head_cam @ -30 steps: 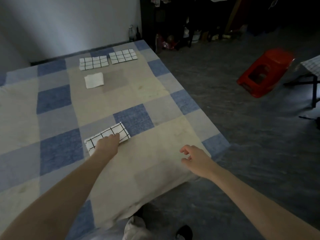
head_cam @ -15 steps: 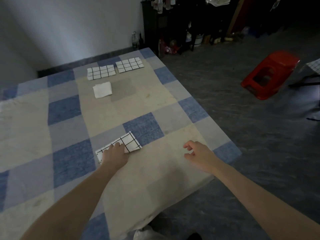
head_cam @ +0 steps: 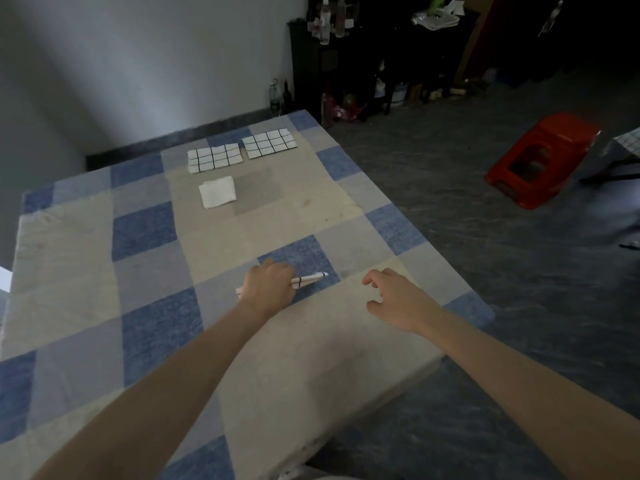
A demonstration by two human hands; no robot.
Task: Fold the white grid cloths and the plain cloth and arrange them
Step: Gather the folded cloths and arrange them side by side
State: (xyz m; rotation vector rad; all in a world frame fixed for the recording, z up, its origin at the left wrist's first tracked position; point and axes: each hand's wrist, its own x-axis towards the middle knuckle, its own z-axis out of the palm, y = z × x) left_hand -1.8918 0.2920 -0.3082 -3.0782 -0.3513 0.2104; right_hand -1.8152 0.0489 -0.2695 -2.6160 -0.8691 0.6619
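Cloths first: you are gripping one folded grid cloth in your left hand, fingers curled around it, with its edge sticking out to the right of your knuckles above a blue square of the checked bed cover. Whether the cloth is lifted or touching the cover is hard to tell. Your right hand is hovering just beside it over a cream patch, fingers loosely bent and holding nothing. Two more folded grid cloths are lying side by side near the far end of the cover, and the folded plain cloth is sitting just in front of the left one. A red stool is standing on the floor, well apart to the right.
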